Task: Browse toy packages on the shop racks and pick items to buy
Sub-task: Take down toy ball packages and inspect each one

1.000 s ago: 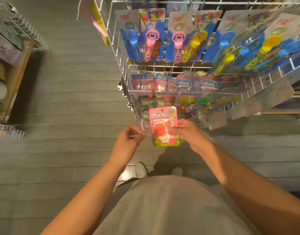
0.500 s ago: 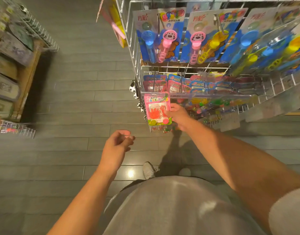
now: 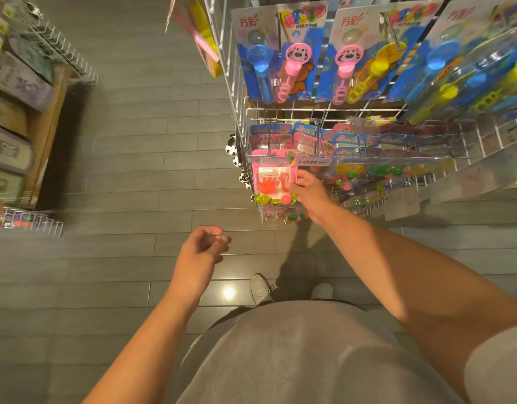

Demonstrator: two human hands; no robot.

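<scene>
A pink toy package (image 3: pixel 274 178) is pinched at its right edge by the right hand (image 3: pixel 308 196), held upright against the front of the white wire rack (image 3: pixel 240 91) at the level of the lower row of hooks; orange hand-shaped toys can be made out behind its clear blister, and its upper edge is partly covered by a transparent price strip (image 3: pixel 315 161), the figures on which are too small to be read with certainty. The fingertips of the right hand are hidden behind the package, so only the thumb and knuckles are seen. The left hand (image 3: pixel 200 252) is held apart in the air over the grey plank floor (image 3: pixel 120 158), its fingers loosely curled with nothing in them. On the upper row, blue cards of bubble wands (image 3: pixel 280 56) are hung side by side; those at the far right are blurred and cut off by the frame. The packages behind the price strip (image 3: pixel 362 141) are crowded and overlapped, and their contents cannot be told. Small black-and-white balls (image 3: pixel 235 158) are glimpsed beside the rack's left edge. At the left, a wooden shelf (image 3: pixel 44 135) and a low wire basket (image 3: pixel 32 221) are smeared by motion; their goods are unreadable. A grey shirt (image 3: pixel 309 354) fills the lower frame, and one shoe (image 3: pixel 260 288) is seen below.
</scene>
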